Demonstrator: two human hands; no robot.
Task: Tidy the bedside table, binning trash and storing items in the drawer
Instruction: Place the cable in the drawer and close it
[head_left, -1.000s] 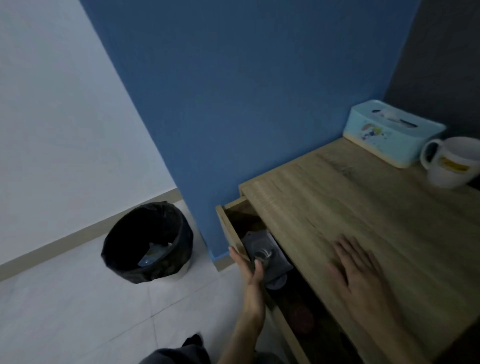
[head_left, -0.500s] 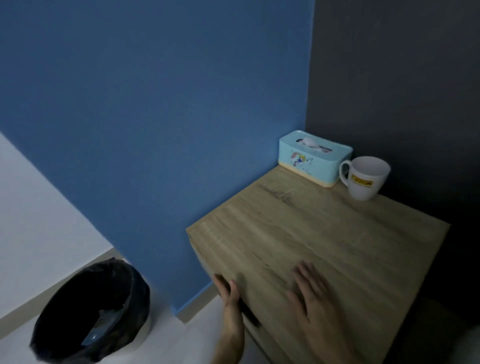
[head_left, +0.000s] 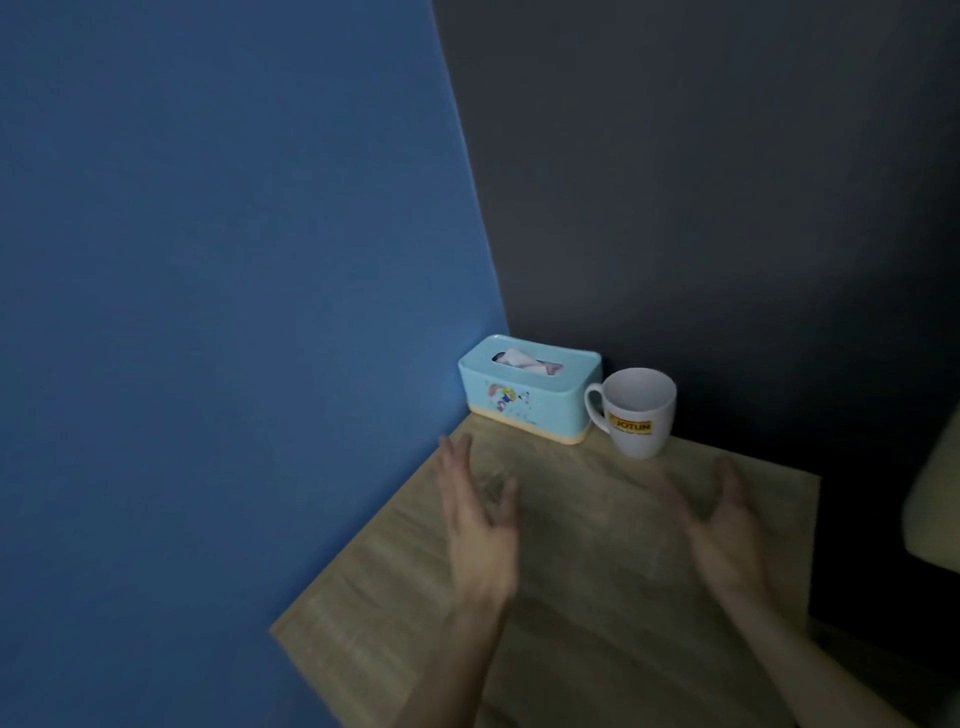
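Against the corner where a blue wall (head_left: 208, 312) meets a dark grey wall (head_left: 727, 156) sits the wooden table (head_left: 597, 561), its top dimly lit with the grain visible. At its far corner is a light-blue tissue box (head_left: 530, 400) with a cartoon print on its side and a tissue poking from the slot, just beside the blue wall. A white mug (head_left: 641, 415) with a yellow label stands upright just right of the box, handle toward it; contact unclear. The left hand (head_left: 480, 519) and right hand (head_left: 727, 535) hover over the table top, blurred, palms facing each other, fingers spread loose, holding nothing. They cover neither box nor mug. A pale rounded object (head_left: 935, 499) is cut off at the right edge, identity unclear.
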